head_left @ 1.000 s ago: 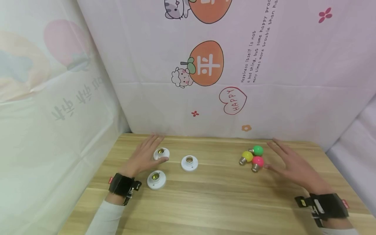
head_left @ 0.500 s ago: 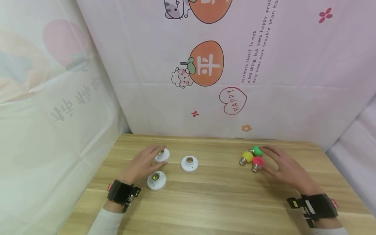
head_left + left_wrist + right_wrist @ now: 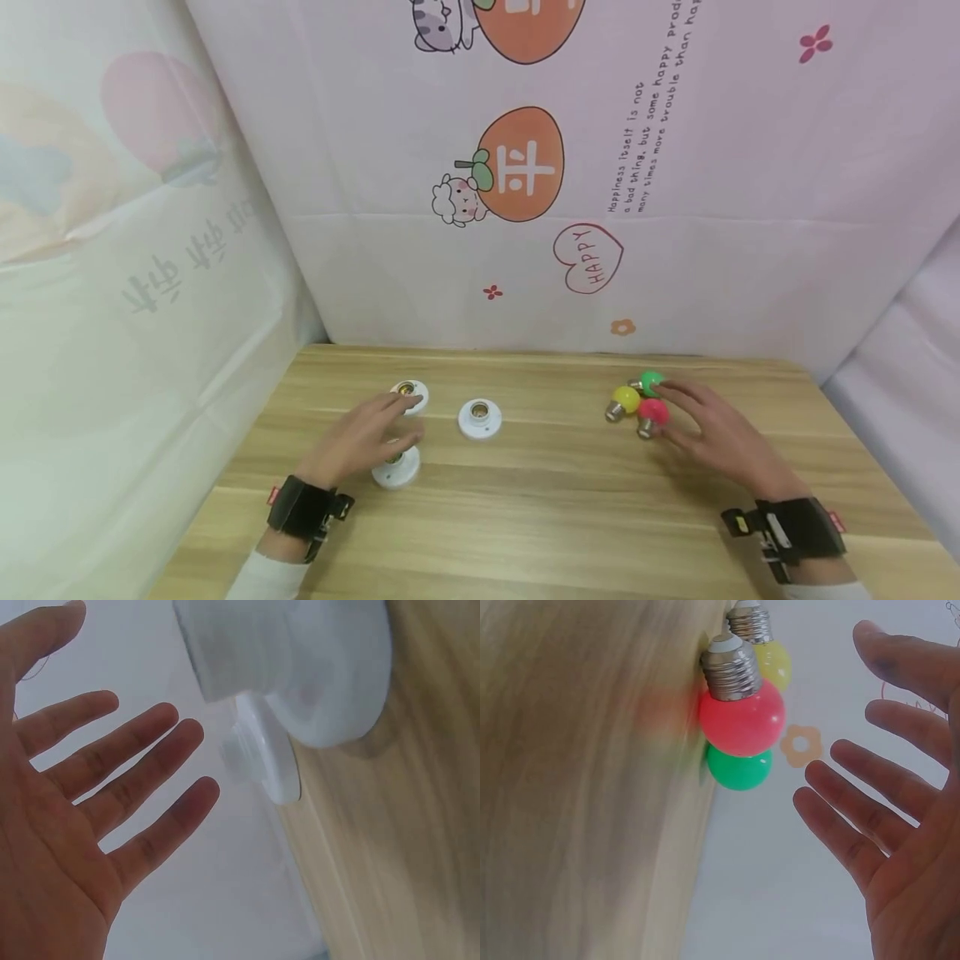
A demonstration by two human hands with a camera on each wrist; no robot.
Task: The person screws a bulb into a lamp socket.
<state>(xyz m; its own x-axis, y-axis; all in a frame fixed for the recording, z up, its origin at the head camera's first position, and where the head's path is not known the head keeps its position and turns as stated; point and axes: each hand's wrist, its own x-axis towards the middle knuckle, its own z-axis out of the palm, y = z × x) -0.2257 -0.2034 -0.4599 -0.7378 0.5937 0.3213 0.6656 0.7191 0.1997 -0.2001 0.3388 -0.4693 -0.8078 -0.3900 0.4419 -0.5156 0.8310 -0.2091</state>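
My left hand (image 3: 356,442) hovers with fingers spread above two white lamp holders, the near one (image 3: 397,472) and the far one (image 3: 409,395), partly covering both. In the left wrist view its palm (image 3: 60,847) holds nothing, and the nearer lamp holder (image 3: 334,675) stands apart from the fingers. A third lamp holder (image 3: 480,419) sits to the right. Over on the right side, my right hand (image 3: 723,437) reaches beside a red bulb (image 3: 654,411), a green bulb (image 3: 651,382) and a yellow bulb (image 3: 627,399). The right wrist view shows these fingers (image 3: 870,817) extended, apart from the bulbs.
All the parts lie on a wood-grain table (image 3: 525,517). A printed white cloth (image 3: 375,275) rises behind the table's back edge, and another cloth (image 3: 150,375) hangs along the left side.
My right hand has moved left to the bulbs. My left hand has come down and nearer, now covering part of the near lamp holder. The bulbs and lamp holders stay in place.
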